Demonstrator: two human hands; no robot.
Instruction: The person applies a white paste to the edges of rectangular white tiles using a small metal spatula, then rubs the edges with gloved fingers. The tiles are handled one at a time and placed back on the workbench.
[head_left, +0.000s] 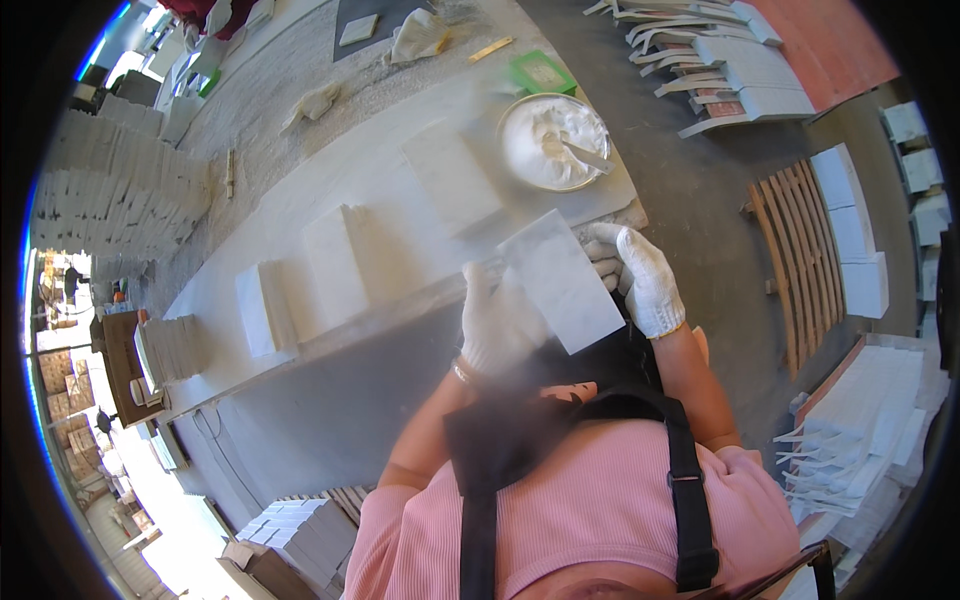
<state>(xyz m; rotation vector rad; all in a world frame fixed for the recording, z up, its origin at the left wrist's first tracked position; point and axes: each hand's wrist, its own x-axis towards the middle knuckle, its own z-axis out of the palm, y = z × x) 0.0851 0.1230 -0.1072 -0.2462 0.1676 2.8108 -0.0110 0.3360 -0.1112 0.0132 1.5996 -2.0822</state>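
Note:
A white rectangular marble tile point(565, 285), faintly veined in grey, is held up between my hands, just off the table's near edge. My left hand point(497, 325), in a white knit glove, grips its left side with the thumb pointing up; a haze blurs that part of the picture. Along the tile's right edge curl the gloved fingers of my right hand point(648, 280). On the table beyond are a bowl of white powder point(540, 140) with a flat scraper point(588, 157) stuck in it, and a green-framed block point(543, 73).
The dusty table point(400, 290) carries separate tile stacks, including one in the middle point(335, 258) and one nearer point(262, 308). Tall tile stacks point(120, 190) stand at the left. On the right are a wooden pallet point(800, 260) and strapped white bundles point(740, 75).

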